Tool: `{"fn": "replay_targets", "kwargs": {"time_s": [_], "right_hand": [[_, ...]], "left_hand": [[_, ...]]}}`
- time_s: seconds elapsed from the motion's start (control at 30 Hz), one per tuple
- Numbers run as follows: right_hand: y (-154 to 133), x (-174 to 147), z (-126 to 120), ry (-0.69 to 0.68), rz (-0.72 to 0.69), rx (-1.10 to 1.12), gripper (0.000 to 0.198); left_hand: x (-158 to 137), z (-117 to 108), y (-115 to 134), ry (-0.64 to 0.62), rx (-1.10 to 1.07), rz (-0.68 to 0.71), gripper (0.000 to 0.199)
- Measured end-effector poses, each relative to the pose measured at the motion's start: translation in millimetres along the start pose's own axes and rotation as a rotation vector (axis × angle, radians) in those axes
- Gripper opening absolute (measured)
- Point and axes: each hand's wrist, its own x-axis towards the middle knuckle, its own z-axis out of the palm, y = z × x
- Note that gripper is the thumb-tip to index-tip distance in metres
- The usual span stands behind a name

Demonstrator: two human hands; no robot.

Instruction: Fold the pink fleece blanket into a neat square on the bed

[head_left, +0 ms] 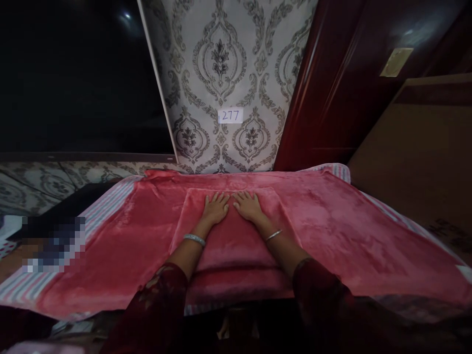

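Observation:
A folded pink plush cloth (239,241), perhaps a blanket, lies in the middle of a larger spread of pink plush fabric (332,221). My left hand (216,207) rests flat on the upper part of the folded piece, fingers spread and pointing away from me. Beside it, my right hand (248,205) lies palm down on the same piece with its fingers apart. The thumbs are close together but do not touch. A crease runs across the folded piece below my wrists. Neither hand grips anything.
Striped cloth (110,206) shows under the pink fabric's edges. A dark television screen (81,78) stands at the back left, a dark red wooden panel (332,73) at the back right. A large brown board or box (424,157) is at the right. A paper marked 277 (230,115) hangs on patterned wallpaper.

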Motion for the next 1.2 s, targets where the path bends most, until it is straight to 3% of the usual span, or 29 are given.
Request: {"fn": "replay_targets", "kwargs": {"time_s": [0.2, 0.4, 0.5, 0.6, 0.7, 0.8, 1.07, 1.2], "right_hand": [[48, -8, -5, 0.023, 0.287, -0.023, 0.06], [55, -11, 5, 0.09, 0.326, -0.031, 0.058], [54, -12, 8, 0.106, 0.316, -0.031, 0.059], [55, -12, 12, 0.122, 0.313, -0.024, 0.059], [58, -10, 16, 0.139, 0.313, -0.023, 0.058], [59, -9, 18, 0.142, 0.317, -0.019, 0.058], [57, -9, 18, 0.156, 0.322, -0.007, 0.057], [56, -13, 13, 0.203, 0.298, 0.032, 0.052]], "left_hand": [[2, 2, 0, 0.027, -0.001, -0.009, 0.058], [2, -1, 0, 0.025, -0.009, 0.012, 0.058], [4, -8, -21, 0.016, 0.024, 0.016, 0.061], [4, -10, -56, 0.035, 0.022, -0.085, 0.064], [4, -3, -87, 0.044, -0.079, -0.192, 0.067], [6, 7, -100, 0.061, -0.15, -0.19, 0.071], [4, 8, -90, 0.085, -0.157, -0.219, 0.068], [-9, 1, -78, 0.275, -0.081, -0.353, 0.063]]}}
